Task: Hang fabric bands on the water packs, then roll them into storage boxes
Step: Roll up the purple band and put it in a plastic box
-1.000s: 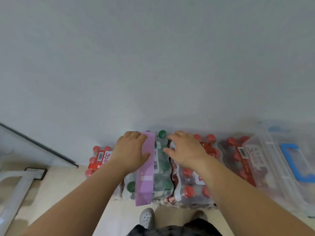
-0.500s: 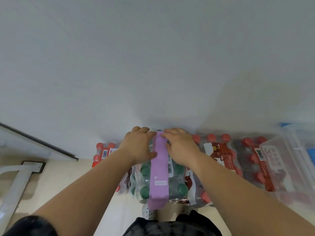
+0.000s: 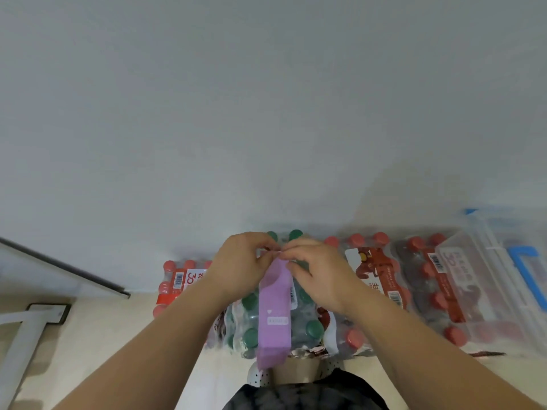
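Purple band [image 3: 273,315] draped lengthwise over green-capped water pack [image 3: 309,325], near end hanging off the front, far end pinched by left hand [image 3: 239,261] and right hand [image 3: 319,270] together, red-capped packs [image 3: 381,279] alongside, clear box [image 3: 488,276] right.

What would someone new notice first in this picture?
The purple band draped lengthwise over the green-capped water pack at bottom centre stands out first, with the left hand and right hand pinching its far end. Red-capped packs line the wall on either side, and a clear storage box with a blue handle sits at far right.
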